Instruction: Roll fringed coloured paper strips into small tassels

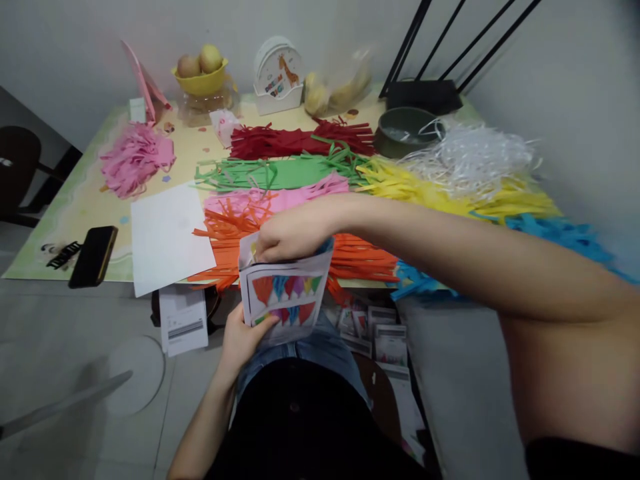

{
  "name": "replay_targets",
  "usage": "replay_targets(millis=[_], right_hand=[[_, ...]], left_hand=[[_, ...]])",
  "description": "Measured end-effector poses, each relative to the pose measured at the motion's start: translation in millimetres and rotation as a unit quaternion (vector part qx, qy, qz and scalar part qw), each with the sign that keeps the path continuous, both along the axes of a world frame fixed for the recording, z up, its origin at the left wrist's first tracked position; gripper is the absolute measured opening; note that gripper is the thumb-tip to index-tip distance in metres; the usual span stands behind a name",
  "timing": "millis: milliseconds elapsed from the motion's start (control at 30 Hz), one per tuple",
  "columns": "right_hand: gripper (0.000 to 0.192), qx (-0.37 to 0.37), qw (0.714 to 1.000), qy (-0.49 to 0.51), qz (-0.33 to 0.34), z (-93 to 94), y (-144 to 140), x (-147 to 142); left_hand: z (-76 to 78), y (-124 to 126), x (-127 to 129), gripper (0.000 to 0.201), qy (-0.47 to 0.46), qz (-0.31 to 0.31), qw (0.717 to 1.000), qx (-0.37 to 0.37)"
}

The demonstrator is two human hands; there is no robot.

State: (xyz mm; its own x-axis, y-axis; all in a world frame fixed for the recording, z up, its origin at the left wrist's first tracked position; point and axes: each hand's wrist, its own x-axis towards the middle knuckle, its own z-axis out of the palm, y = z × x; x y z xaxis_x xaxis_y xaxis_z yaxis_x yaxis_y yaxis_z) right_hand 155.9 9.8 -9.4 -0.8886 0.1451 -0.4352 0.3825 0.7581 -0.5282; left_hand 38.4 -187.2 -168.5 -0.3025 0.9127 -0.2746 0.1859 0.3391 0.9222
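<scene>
A: Printed sheet (285, 293) with coloured triangles sits over our lap at the table (75, 207) edge. Our left hand (243, 337) pinches its lower corner; our right hand (290, 233) is closed on its top edge

B: Which step?

A: Separating or folding the sheet, we judge; next calls for a steady pull with both grips firm

B: Counts, left to right?

A: One phone (93, 255), one blank white sheet (167, 237), eight strip piles

The white giraffe case (278, 73) at the back of the bench (90, 200) carries coloured lettering (too blurred to read). No other text is legible.
</scene>
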Motion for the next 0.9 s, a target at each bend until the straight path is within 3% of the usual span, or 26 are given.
replay_targets(millis=[100,200,267,367,467,533,600,733,833,900], right_hand=[[0.024,0.105,0.985,0.11,-0.084,18.7,3.9,13.1],[0.024,0.158,0.935,0.259,-0.184,31.1,5.1,39.0],[0.029,0.176,0.897,0.316,-0.254,29.3,2.2,58.1],[0.035,0.15,0.853,0.363,-0.343,1.2,-7.4,76.8],[0.051,-0.019,0.832,0.413,-0.371,-49.8,-20.9,79.0],[0.056,-0.12,0.793,0.438,-0.406,-81.5,-30.9,76.0],[0.054,-0.181,0.757,0.442,-0.445,-102.9,-40.8,73.2],[0.055,-0.251,0.699,0.459,-0.488,-120.3,-56.6,71.9],[0.044,-0.221,0.664,0.485,-0.524,-128.2,-64.5,72.1],[0.038,-0.179,0.657,0.49,-0.544,-134.0,-68.2,72.5]], left_hand=[[0.6,2.7,-2.3,0.045,0.003,0.02,1.0,0.0],[3.2,3.7,-5.3,0.044,0.007,0.044,0.999,-0.004],[4.0,3.2,-6.7,0.044,0.011,0.073,0.997,-0.002],[2.2,2.7,-7.7,0.044,0.006,0.107,0.994,0.007],[0.0,5.7,-9.5,0.045,-0.018,0.086,0.996,0.004],[1.9,11.2,-12.6,0.049,-0.044,0.038,0.998,0.009],[7.8,19.9,-16.7,0.056,-0.076,0.026,0.995,0.062],[26.1,42.1,-20.0,0.065,-0.103,0.087,0.965,0.223],[33.4,53.9,-16.8,0.057,-0.091,0.099,0.961,0.241],[32.2,57.3,-15.9,0.043,-0.075,0.098,0.962,0.242]])
